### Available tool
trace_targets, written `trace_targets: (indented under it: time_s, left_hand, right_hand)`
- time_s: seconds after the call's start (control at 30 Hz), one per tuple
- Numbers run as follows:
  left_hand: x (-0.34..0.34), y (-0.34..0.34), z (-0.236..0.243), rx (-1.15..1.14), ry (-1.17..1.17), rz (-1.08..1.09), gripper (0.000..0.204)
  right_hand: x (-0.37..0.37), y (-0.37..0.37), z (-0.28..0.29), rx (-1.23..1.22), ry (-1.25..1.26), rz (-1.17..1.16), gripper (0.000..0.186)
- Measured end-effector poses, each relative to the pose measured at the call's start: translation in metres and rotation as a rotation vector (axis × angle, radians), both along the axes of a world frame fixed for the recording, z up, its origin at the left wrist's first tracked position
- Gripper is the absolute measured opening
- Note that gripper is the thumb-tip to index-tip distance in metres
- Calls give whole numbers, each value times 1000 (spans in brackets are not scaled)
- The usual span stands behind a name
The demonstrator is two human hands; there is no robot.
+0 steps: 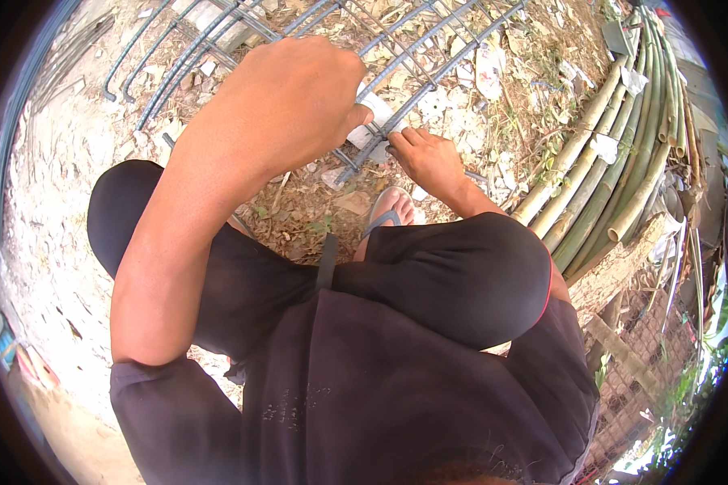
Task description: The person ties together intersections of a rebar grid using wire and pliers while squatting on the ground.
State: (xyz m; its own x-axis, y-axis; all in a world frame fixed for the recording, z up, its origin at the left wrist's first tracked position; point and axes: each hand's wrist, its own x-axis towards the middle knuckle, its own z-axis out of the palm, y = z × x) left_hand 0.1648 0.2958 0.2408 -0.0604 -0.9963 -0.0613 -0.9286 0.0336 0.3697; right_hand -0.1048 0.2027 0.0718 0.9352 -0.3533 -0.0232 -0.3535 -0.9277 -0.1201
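Note:
A grid of steel rebar (453, 61) spans the top of the view, with hooked bar ends at the left. My left hand (287, 105) is closed over the grid at upper center, thumb bent down; what its fingers hold is hidden behind the hand. Just to its right and lower, my right hand (421, 158) has its fingers curled onto the rebar near a bar crossing, where the fingertips are partly shadowed. My sandaled foot (390, 212) is on the littered ground beneath the grid, between my bent knees.
A bundle of bamboo poles (603, 162) curves along the right side, with rusty wire mesh (651, 364) and a wooden plank (623, 267) below it. Dry leaves, stones and scraps cover the ground. Long thin bars (8, 137) run along the far left edge.

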Motion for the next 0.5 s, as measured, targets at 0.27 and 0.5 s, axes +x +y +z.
trace_targets:
  time_s: [0.27, 0.5]
  left_hand:
    - [0, 6, 2, 40, -17, 56, 35]
    - [6, 14, 3, 46, -2, 19, 33]
  right_hand:
    - [7, 42, -41, 523, -338, -727, 21]
    - [-35, 19, -39, 678, -435, -622, 27]
